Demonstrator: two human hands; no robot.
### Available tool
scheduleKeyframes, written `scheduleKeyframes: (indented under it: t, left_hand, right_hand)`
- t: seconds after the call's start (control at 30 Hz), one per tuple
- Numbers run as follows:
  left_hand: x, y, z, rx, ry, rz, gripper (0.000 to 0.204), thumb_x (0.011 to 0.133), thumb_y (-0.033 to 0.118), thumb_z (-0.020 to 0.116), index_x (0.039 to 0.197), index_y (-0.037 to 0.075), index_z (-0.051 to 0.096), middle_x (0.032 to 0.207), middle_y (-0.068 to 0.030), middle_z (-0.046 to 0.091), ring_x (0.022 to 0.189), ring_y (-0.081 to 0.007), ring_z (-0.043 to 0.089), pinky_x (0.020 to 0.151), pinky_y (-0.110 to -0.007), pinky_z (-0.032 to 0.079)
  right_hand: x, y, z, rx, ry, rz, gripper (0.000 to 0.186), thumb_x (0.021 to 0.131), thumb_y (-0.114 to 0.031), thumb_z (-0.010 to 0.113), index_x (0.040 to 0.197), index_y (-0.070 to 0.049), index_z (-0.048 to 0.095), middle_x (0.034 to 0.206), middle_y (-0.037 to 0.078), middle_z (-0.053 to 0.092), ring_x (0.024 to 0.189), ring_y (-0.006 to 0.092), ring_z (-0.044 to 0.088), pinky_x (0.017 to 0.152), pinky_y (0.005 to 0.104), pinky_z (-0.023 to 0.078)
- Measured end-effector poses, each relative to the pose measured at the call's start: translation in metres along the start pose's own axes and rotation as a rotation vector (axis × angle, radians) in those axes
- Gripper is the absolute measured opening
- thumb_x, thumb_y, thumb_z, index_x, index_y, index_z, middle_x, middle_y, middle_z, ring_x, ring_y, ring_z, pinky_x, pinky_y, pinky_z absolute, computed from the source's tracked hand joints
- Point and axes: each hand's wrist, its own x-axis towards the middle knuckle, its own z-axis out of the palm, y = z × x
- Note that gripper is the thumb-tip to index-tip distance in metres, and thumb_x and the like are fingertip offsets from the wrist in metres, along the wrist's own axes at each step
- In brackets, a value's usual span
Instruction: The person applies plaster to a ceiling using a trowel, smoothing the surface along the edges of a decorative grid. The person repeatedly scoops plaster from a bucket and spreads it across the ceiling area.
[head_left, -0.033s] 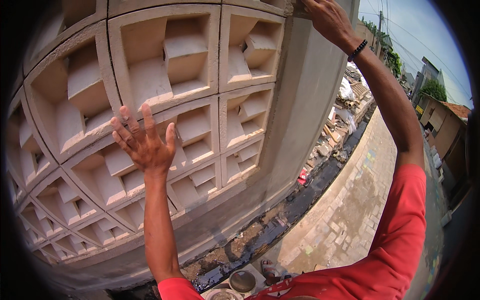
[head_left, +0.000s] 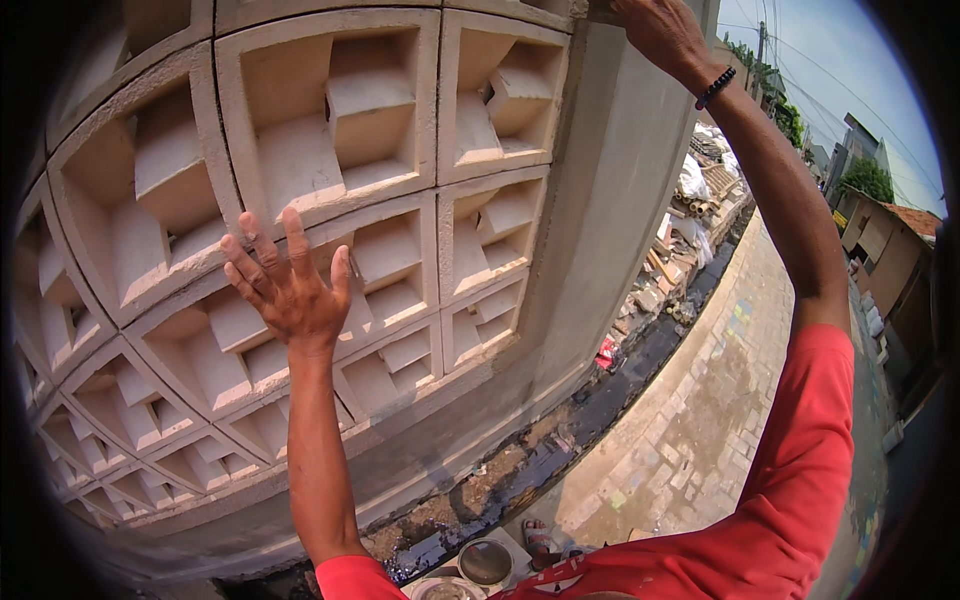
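Observation:
My left hand (head_left: 296,290) lies spread against the pale ventilation-block wall (head_left: 330,208), its fingers apart and nothing in them. The blocks have square frames with slanted hollows inside. High up at the top edge, my right hand (head_left: 665,35) is beside the upper end of a grey plastered pillar (head_left: 628,190). A dark bead bracelet (head_left: 715,87) circles that wrist. The right fingertips run past the picture's edge, so whether they hold anything is hidden.
Below the wall runs a gutter with dark water (head_left: 560,440). A paved path (head_left: 690,440) lies to its right. Rubble and rubbish (head_left: 665,270) are heaped beyond the pillar. Near my feet stand round containers, one with a grey inside (head_left: 486,562). Low buildings (head_left: 895,250) line the far right.
My right hand and wrist have shifted slightly upward. My left hand stays in place on the wall.

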Motion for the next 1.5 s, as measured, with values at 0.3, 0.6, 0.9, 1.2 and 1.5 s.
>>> scheduleKeyframes:
  t: [0.3,0.6,0.9,1.2,1.5]
  left_hand:
    - [0.002,0.008,-0.001,0.014,-0.015,0.004,0.079,0.085,0.055,0.06,0.151,0.021,0.033,0.161,-0.0156,0.015,0.148,-0.0399,0.009,0.12,-0.051,0.007]
    - [0.003,-0.001,-0.006,0.049,-0.022,0.031,0.08,0.086,0.052,0.061,0.151,0.019,0.031,0.161,-0.017,0.014,0.148,-0.0408,0.008,0.119,-0.051,0.007]
    - [0.004,0.001,-0.005,0.084,0.005,0.053,0.078,0.087,0.05,0.06,0.152,0.018,0.031,0.16,-0.017,0.018,0.147,-0.041,0.01,0.119,-0.053,0.01]
    - [0.005,0.005,-0.003,0.093,0.039,0.068,0.073,0.09,0.05,0.056,0.151,0.017,0.033,0.16,-0.0169,0.019,0.147,-0.0404,0.013,0.119,-0.053,0.013]
    - [0.006,0.006,-0.003,0.085,0.066,0.076,0.072,0.09,0.048,0.057,0.15,0.016,0.034,0.159,-0.016,0.021,0.147,-0.0397,0.013,0.119,-0.053,0.014]
  right_hand:
    - [-0.033,0.02,0.043,-0.296,-0.127,-0.173,0.037,0.08,0.005,0.058,0.116,-0.002,0.058,0.098,0.01,0.061,0.094,0.0257,0.055,0.085,0.034,0.05]
    - [-0.124,-0.057,0.015,0.231,-0.104,0.319,0.034,0.084,-0.003,0.059,0.119,-0.003,0.06,0.101,0.012,0.063,0.095,0.0292,0.058,0.081,0.0384,0.052]
    - [-0.039,0.014,0.058,0.568,0.411,0.534,0.034,0.085,-0.005,0.059,0.119,0.0,0.06,0.105,0.018,0.066,0.096,0.0341,0.062,0.086,0.0433,0.048]
    - [-0.123,-0.01,0.104,0.405,0.204,0.535,0.039,0.085,-0.006,0.061,0.123,0.001,0.059,0.102,0.019,0.065,0.096,0.0363,0.063,0.089,0.0426,0.048]
    - [-0.063,0.031,0.081,0.444,0.293,0.611,0.041,0.092,-0.016,0.062,0.13,0.0,0.057,0.112,0.017,0.068,0.094,0.0238,0.068,0.083,0.0344,0.055]
